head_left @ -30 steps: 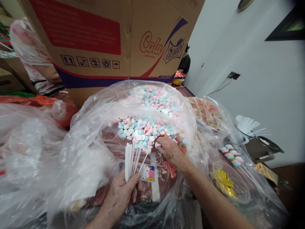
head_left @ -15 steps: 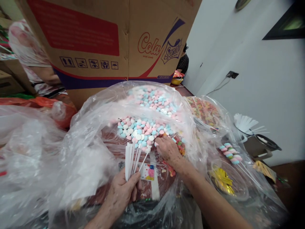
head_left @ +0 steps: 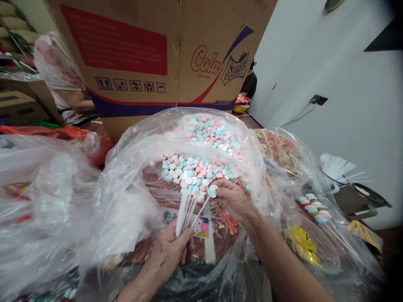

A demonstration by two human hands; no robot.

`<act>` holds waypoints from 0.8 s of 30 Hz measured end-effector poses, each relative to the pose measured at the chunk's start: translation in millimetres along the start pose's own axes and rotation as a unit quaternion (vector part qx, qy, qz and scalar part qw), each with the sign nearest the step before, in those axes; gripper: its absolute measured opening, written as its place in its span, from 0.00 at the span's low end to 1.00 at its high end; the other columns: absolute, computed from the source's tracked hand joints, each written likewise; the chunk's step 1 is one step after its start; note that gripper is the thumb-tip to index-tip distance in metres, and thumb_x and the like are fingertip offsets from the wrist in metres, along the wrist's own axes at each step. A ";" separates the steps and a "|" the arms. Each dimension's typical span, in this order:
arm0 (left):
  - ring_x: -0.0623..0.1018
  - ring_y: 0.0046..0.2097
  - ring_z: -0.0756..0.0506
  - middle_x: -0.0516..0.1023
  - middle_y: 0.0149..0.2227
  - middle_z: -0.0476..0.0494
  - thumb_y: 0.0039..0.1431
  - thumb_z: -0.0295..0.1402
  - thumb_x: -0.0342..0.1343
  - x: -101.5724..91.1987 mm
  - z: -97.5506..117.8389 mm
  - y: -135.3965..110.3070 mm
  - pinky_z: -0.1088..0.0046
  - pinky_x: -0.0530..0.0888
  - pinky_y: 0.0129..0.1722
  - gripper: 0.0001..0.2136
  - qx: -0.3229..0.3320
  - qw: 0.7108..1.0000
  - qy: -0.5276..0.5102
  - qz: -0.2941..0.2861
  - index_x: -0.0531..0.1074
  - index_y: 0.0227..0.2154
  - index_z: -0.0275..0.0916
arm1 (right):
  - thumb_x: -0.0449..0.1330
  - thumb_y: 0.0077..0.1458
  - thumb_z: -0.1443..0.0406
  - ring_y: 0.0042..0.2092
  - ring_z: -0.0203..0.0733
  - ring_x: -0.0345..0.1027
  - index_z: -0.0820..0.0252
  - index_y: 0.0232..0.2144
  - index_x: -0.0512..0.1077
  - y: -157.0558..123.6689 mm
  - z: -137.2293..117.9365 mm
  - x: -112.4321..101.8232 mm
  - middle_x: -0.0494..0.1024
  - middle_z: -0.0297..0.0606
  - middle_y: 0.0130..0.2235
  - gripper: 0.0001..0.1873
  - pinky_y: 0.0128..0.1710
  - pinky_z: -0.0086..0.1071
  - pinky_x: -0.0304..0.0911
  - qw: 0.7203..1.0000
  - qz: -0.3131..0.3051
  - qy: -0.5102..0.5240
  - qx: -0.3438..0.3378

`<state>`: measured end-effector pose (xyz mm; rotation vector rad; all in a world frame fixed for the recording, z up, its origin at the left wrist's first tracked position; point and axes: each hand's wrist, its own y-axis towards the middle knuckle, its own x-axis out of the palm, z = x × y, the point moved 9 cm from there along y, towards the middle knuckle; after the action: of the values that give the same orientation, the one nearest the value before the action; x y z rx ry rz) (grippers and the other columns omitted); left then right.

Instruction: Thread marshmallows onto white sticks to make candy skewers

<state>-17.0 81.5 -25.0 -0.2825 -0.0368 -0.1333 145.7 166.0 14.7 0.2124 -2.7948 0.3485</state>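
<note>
Left of the loose pile of round pink, blue and white sweets (head_left: 189,178) lies crumpled clear plastic sheeting (head_left: 40,201). A big brown cardboard box (head_left: 176,54) stands behind the pile. In front of it, the left hand (head_left: 170,247) has its fingers closed round a fanned bundle of thin white sticks (head_left: 181,214). At the pile's near right edge, the right hand (head_left: 235,203) pinches one blue-and-pink round sweet (head_left: 212,191) at one stick's upper end; I cannot tell whether it is pierced. Right of the pile lie a shiny gold foil bow (head_left: 302,243) and, farther right, striped stacks of coloured sweets on white sticks (head_left: 315,207).
</note>
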 end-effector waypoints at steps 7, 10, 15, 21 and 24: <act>0.62 0.11 0.55 0.68 0.13 0.57 0.48 0.46 0.55 -1.2 1.4 0.3 0.80 0.55 0.12 0.13 -0.014 1.000 0.018 0.013 0.67 0.22 0.40 | 0.73 0.37 0.63 0.28 0.35 0.71 0.61 0.28 0.74 -2.8 -2.3 2.7 0.79 0.33 0.30 0.15 0.26 0.29 0.71 0.999 0.012 -0.001 -0.031; 0.62 0.11 0.55 0.69 0.14 0.56 0.48 0.46 0.54 -1.1 0.6 1.3 0.80 0.55 0.12 0.14 -0.013 1.000 0.023 0.014 0.67 0.22 0.40 | 0.73 0.38 0.62 0.30 0.37 0.72 0.59 0.29 0.75 -3.8 -3.7 5.9 0.80 0.34 0.31 0.15 0.28 0.30 0.71 0.998 0.004 -0.027 -0.054; 0.62 0.11 0.54 0.69 0.14 0.55 0.48 0.47 0.55 -2.5 -4.3 1.4 0.80 0.54 0.12 0.14 -0.011 1.000 0.009 0.024 0.67 0.22 0.40 | 0.70 0.45 0.60 0.32 0.37 0.72 0.58 0.33 0.76 -4.7 -4.4 7.5 0.79 0.33 0.32 0.12 0.33 0.31 0.70 0.987 -0.015 -0.115 -0.112; 0.60 0.12 0.53 0.63 0.10 0.57 0.50 0.48 0.58 -2.7 -1.2 -0.6 0.78 0.55 0.13 0.17 0.000 1.000 0.017 0.007 0.66 0.18 0.41 | 0.67 0.49 0.59 0.33 0.37 0.72 0.58 0.36 0.76 -6.8 0.1 7.6 0.80 0.33 0.34 0.12 0.36 0.32 0.69 0.976 -0.042 -0.180 -0.111; 0.59 0.12 0.53 0.62 0.09 0.57 0.51 0.49 0.58 -3.6 -0.6 -0.9 0.78 0.54 0.13 0.18 0.004 1.000 0.019 0.008 0.66 0.16 0.41 | 0.66 0.51 0.58 0.35 0.38 0.74 0.57 0.39 0.76 -10.1 1.4 10.4 0.79 0.33 0.34 0.13 0.36 0.32 0.70 0.977 -0.059 -0.181 -0.101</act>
<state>-20.7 81.0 -25.6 -0.2724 0.0018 -0.1219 137.3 154.8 19.0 0.4318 -3.1270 -0.0065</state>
